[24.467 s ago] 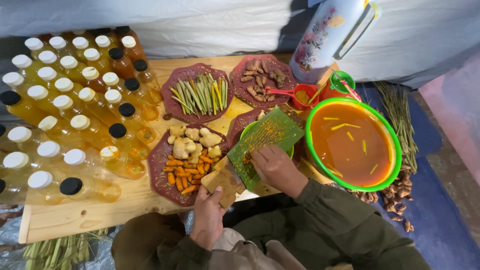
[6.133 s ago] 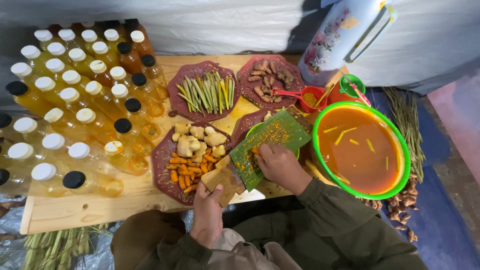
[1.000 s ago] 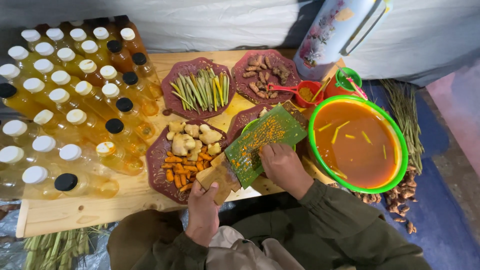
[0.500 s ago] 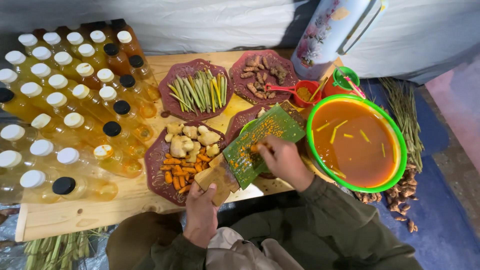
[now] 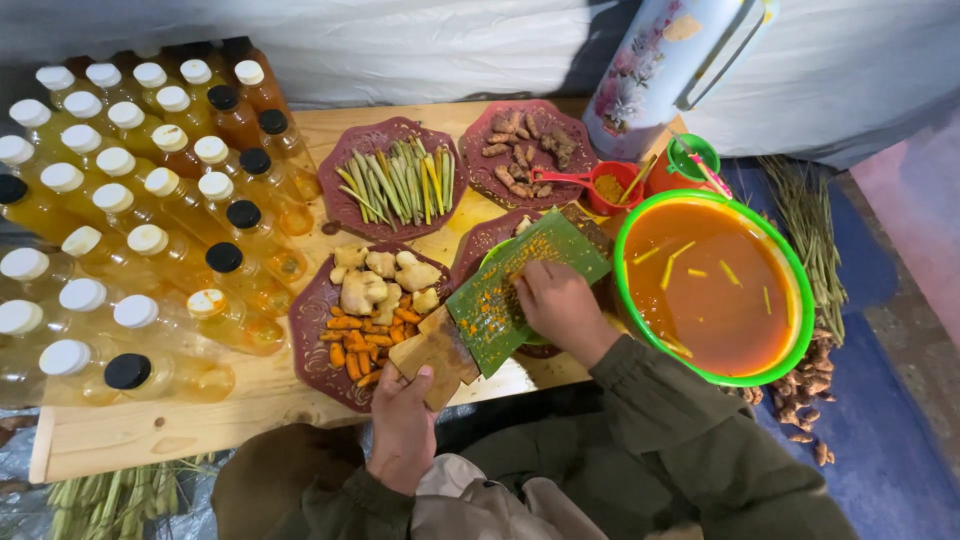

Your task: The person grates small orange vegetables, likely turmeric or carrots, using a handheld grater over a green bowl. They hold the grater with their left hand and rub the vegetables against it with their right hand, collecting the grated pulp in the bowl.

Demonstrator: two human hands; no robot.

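Makeshift herbal-drink stall: rows of filled bottles point(image 5: 150, 240), root plates point(image 5: 400, 180), tarp-backed wooden table point(image 5: 150, 430).

The left hand point(image 5: 402, 425) reaches up from the near edge of the table, fingers curled and thumb raised in a closed grip, its wrist emerging from a dark olive sleeve. The right hand point(image 5: 560, 305) lies further in toward the table's middle, knuckles up and fingers bent down in a pressing clasp. Its forearm slants back to the lower right in the same sleeve.

green grater point(image 5: 525, 285), tilted, orange-flecked, over plate
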